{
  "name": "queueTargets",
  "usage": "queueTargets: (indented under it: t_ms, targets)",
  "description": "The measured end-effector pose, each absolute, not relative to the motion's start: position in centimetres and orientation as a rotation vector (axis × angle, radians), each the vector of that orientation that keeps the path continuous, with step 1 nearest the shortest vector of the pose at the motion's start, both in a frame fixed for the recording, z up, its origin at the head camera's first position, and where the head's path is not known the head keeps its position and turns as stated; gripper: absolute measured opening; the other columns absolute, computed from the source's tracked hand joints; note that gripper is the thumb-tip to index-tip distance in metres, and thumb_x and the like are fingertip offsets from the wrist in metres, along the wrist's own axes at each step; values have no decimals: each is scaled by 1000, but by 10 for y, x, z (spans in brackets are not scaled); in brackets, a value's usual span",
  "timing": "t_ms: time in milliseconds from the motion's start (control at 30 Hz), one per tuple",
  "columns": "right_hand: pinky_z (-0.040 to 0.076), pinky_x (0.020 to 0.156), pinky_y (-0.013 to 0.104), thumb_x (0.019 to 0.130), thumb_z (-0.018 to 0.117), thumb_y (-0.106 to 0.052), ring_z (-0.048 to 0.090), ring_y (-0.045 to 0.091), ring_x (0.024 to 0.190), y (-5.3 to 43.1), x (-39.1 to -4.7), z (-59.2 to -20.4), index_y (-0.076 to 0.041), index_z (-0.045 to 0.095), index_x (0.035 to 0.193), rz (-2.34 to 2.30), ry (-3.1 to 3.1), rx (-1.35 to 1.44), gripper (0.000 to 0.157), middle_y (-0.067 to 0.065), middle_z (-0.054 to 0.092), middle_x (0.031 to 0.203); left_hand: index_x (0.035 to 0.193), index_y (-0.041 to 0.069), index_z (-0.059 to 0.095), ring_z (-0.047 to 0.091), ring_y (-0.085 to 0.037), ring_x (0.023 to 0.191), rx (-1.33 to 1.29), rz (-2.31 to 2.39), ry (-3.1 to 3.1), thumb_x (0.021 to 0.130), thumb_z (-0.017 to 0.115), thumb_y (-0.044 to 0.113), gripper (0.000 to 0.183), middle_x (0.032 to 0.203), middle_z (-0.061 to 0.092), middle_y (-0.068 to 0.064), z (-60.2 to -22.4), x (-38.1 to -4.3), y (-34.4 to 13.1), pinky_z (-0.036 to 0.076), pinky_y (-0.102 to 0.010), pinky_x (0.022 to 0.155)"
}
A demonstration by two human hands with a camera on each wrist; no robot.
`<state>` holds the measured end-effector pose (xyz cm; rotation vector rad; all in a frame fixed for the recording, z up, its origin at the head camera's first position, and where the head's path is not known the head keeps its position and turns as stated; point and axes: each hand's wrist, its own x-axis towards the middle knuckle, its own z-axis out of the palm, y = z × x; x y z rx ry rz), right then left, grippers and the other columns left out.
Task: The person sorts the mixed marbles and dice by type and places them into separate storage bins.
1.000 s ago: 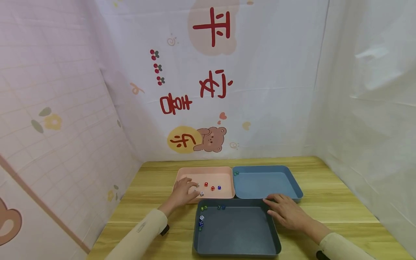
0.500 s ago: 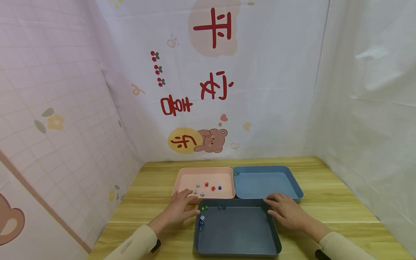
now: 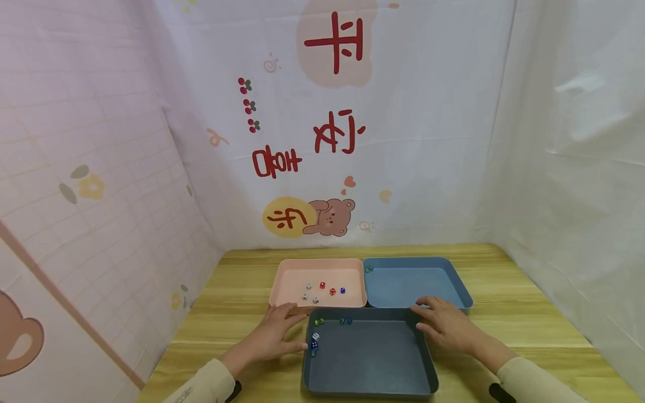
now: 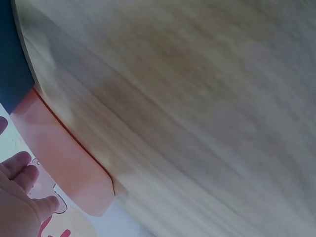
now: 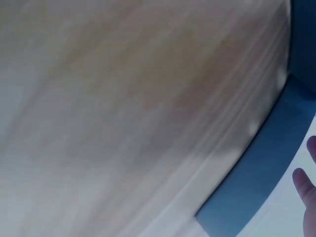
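Note:
The dark grey-blue tray (image 3: 373, 361) lies nearest in the head view, between both hands. My left hand (image 3: 272, 336) is beside its left wall, fingers loosely extended, thumb tip right at the rim. Over the far right corner rests my right hand (image 3: 448, 327), fingertips overlapping the rim. Along this tray's left and back sides sit green dice (image 3: 319, 322), small blue-green dice (image 3: 345, 321), and a white die (image 3: 315, 336) beside a blue die (image 3: 314, 346). Behind it, a pink tray (image 3: 289, 274) holds several white dice (image 3: 315, 300), red dice (image 3: 322, 285) and a blue die (image 3: 342, 290).
A lighter blue tray (image 3: 418, 285) stands right of the pink one, with green dice (image 3: 369, 269) in its back left corner. All three trays sit close together on a wood-grain table (image 3: 509, 313). Printed cloth (image 3: 428, 140) walls the back and sides.
My left hand has drawn back from over the pink tray, toward the near side, to the dark tray's left edge. My right hand has stayed nearly still. The dice look unmoved.

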<state>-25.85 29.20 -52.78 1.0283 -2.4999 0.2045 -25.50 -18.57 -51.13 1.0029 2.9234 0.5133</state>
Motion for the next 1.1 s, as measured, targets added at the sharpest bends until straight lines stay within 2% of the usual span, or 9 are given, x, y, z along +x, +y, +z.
queueTargets:
  t_ms: [67, 267, 533, 733, 1100]
  targets:
    - [51, 81, 52, 95, 67, -30, 60, 29, 105, 291, -259, -526, -8, 67, 127, 208, -2510, 1016, 39, 10, 59, 121, 143, 14, 54, 30, -37, 142, 1022, 513, 2920, 88, 63, 62, 74, 152, 36, -19, -512, -254, -186, 17, -65, 112]
    - [51, 82, 53, 96, 66, -33, 61, 30, 106, 283, -261, -521, -9, 68, 127, 231, -2528, 1008, 39, 11, 60, 123, 143, 14, 55, 31, -35, 140, 1031, 484, 2911, 89, 63, 62, 73, 151, 37, -19, -510, -254, -186, 26, -60, 112]
    - [50, 85, 53, 96, 66, -31, 60, 29, 108, 265, -266, -512, -9, 66, 131, 233, -2559, 1044, 41, 10, 59, 124, 147, 20, 51, 28, -36, 142, 995, 425, 2870, 89, 60, 64, 73, 154, 33, -19, -508, -259, -185, 23, -62, 112]
    - [49, 88, 53, 97, 65, -31, 59, 28, 110, 252, -271, -508, -14, 64, 133, 260, -2557, 1078, 40, 8, 59, 125, 148, 21, 48, 29, -37, 142, 1006, 391, 2856, 90, 59, 65, 74, 154, 32, -19, -505, -259, -185, 23, -64, 111]
    - [48, 91, 51, 99, 61, -39, 58, 27, 113, 228, -280, -499, -17, 63, 135, 244, -2564, 1136, 42, 6, 57, 129, 149, 24, 48, 31, -37, 141, 1022, 267, 2866, 90, 55, 68, 73, 153, 34, -17, -501, -260, -182, 20, -68, 110]
